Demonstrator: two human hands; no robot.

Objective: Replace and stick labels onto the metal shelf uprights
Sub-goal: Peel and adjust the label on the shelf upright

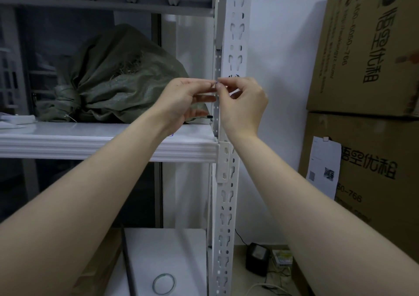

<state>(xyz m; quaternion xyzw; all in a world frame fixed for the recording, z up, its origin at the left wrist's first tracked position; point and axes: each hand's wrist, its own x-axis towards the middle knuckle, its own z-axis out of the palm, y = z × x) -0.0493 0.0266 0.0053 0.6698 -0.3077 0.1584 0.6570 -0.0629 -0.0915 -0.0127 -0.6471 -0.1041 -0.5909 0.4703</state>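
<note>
Pinched at the fingertips of left hand [181, 100] and right hand [242, 105], thumb against forefinger on each side, tips meeting: label [215, 84], a small pale strip with a dark end, mostly hidden by the fingers. Remaining fingers of left hand straight and spread below the pinch; those of right hand curled. Label held just in front of the inner flange of the white metal upright [227, 23], well above the shelf [90, 143]; touching the metal or not, cannot tell. Dark marks on the upright's front face just above the right knuckles, too hidden to read. Right hand across the upright's front face, left hand over the shelf's right end. Behind the left hand, toward the shelf's back right: green woven sack [118, 80], tied at the neck, slumped. At the shelf's left edge, flat white items, blurred. At the shelf's front right corner, slotted bracket plate [223, 162] on the upright. Below, on a lower white board [181, 250]: thin ring [163, 283] near the front edge, black rod [128, 264] along the left side. Right of the upright, against the white wall: upper cardboard box [367, 46] stacked on lower cardboard box [374, 182], paper slip [324, 166] on the lower one's left face. On the floor between upright and boxes: black adapter [257, 259] with cables.
</note>
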